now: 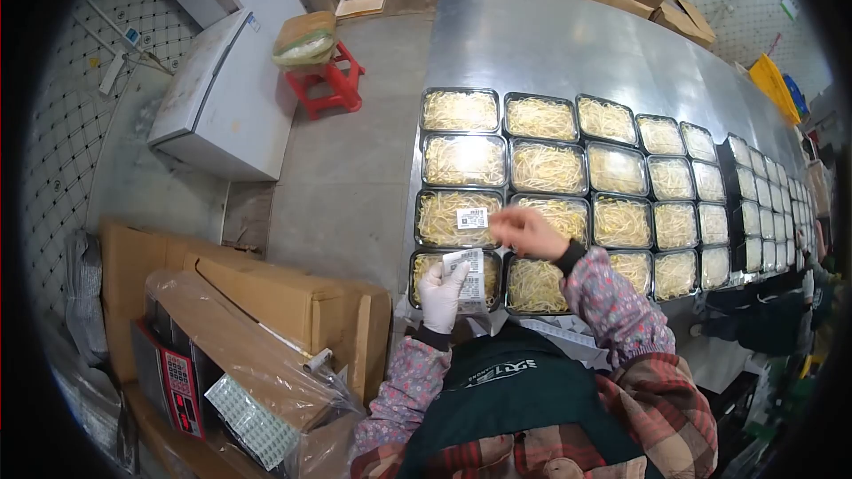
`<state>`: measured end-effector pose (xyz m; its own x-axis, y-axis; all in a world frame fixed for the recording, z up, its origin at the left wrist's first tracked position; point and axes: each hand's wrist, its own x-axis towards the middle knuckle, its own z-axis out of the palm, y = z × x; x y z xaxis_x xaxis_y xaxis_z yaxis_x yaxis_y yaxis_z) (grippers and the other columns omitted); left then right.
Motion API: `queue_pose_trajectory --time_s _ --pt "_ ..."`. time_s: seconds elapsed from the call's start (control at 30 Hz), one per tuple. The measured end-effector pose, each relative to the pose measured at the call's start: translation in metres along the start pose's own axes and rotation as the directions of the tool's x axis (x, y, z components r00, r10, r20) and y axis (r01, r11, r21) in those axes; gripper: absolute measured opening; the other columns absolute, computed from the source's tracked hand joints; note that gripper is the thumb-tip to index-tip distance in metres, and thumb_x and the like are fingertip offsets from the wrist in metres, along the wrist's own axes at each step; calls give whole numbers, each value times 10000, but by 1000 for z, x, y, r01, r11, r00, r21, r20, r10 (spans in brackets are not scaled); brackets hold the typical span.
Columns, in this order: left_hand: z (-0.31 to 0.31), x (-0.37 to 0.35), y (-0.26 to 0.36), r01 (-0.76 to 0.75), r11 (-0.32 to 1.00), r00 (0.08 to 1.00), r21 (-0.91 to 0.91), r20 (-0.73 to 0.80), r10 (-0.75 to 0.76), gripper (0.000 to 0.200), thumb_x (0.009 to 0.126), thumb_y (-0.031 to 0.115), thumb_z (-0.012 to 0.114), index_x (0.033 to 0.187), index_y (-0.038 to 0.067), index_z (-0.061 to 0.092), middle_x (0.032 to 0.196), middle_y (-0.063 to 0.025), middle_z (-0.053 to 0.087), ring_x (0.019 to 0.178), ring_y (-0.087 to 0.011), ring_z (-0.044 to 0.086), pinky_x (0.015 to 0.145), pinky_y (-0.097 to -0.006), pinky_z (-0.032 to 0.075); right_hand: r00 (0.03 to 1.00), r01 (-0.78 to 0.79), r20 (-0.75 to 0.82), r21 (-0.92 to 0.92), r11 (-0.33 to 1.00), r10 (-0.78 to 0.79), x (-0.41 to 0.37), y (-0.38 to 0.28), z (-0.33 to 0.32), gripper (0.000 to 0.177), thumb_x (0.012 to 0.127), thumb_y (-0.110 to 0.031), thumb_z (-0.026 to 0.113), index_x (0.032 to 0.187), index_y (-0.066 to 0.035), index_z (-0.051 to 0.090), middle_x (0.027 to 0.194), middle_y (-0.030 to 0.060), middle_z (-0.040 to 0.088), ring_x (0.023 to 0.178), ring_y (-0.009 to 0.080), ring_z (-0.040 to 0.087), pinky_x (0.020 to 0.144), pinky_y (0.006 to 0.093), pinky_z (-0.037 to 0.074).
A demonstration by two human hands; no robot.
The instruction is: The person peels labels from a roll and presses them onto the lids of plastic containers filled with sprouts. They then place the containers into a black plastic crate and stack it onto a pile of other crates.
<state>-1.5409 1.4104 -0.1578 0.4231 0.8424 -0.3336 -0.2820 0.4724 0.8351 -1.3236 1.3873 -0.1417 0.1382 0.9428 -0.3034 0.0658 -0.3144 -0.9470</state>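
Observation:
Many black trays of pale bean sprouts under clear film lie in rows on a steel table (550, 44). My left hand (441, 294), in a white glove, holds a strip of white barcode labels (468, 277) over the nearest left tray (428, 268). My bare right hand (525, 231) hovers, fingers pinched, just right of a white label (472, 218) stuck on the tray (457, 218) in the second row. Whether a label is between its fingers cannot be told.
Cardboard boxes (293, 302) and a plastic-wrapped scale (177, 386) stand at my left. A red stool (330, 82) with a bag and a white chest freezer (222, 98) sit on the floor. Another person's dark sleeve (772, 302) is at the right.

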Motion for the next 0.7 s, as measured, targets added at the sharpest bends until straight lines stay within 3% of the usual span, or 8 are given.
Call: queue_pose_trajectory --time_s 0.03,0.13,0.23,0.37,0.43,0.53,0.63,0.7 --pt "4 5 -5 -4 1000 1000 28 3 4 179 871 77 658 1028 -7 645 898 -46 678 731 -88 631 656 -223 520 988 -77 143 112 991 61 -13 -15 9 341 819 -307 721 990 -20 651 687 -18 628 600 43 530 515 209 395" --pt "14 20 -14 76 997 997 6 3 -76 188 860 69 670 1027 -14 643 936 -49 677 778 -89 631 675 -225 510 988 -58 148 137 989 37 -10 -18 11 188 814 -204 727 796 -18 706 666 1 642 597 44 547 522 209 416" --pt "28 32 -8 14 995 999 95 45 -18 208 854 45 668 1048 -23 638 969 -54 674 817 -96 631 712 -228 509 997 -77 33 103 992 74 26 -21 0 181 808 -199 731 815 -19 708 660 4 644 593 45 553 530 210 428" --pt "23 44 3 105 994 993 20 49 -106 252 839 16 670 1083 -30 628 1005 -59 668 850 -105 632 741 -224 504 942 110 -334 204 973 -37 101 0 -26 169 758 -156 727 777 9 697 686 55 669 523 79 560 467 218 426" --pt "12 46 0 80 997 997 22 13 -80 228 847 32 666 1064 -27 636 997 -58 670 851 -103 631 752 -227 497 891 110 -455 206 972 -4 129 11 -33 108 780 -127 717 762 -25 685 583 9 602 449 56 521 396 179 370" --pt "8 45 5 58 998 998 -30 -12 -59 207 851 44 663 1047 -20 645 985 -53 671 847 -100 626 766 -233 488 884 -23 -462 121 992 77 150 21 -31 167 735 -176 713 739 -10 702 654 101 671 571 156 634 539 287 494" --pt "5 47 5 60 997 998 -37 -10 -61 207 852 44 663 1047 -20 645 978 -49 671 842 -98 624 762 -232 488 831 -92 -535 -402 911 -153 163 37 -26 237 690 -265 722 751 -36 708 662 158 663 623 266 658 631 366 524" --pt "5 47 7 56 997 998 -44 -11 -56 207 851 47 665 1046 -20 645 971 -49 673 836 -96 624 755 -231 489 840 -154 -517 -516 843 -163 162 39 -24 287 674 -323 695 744 -45 703 704 198 652 693 360 645 695 422 524"
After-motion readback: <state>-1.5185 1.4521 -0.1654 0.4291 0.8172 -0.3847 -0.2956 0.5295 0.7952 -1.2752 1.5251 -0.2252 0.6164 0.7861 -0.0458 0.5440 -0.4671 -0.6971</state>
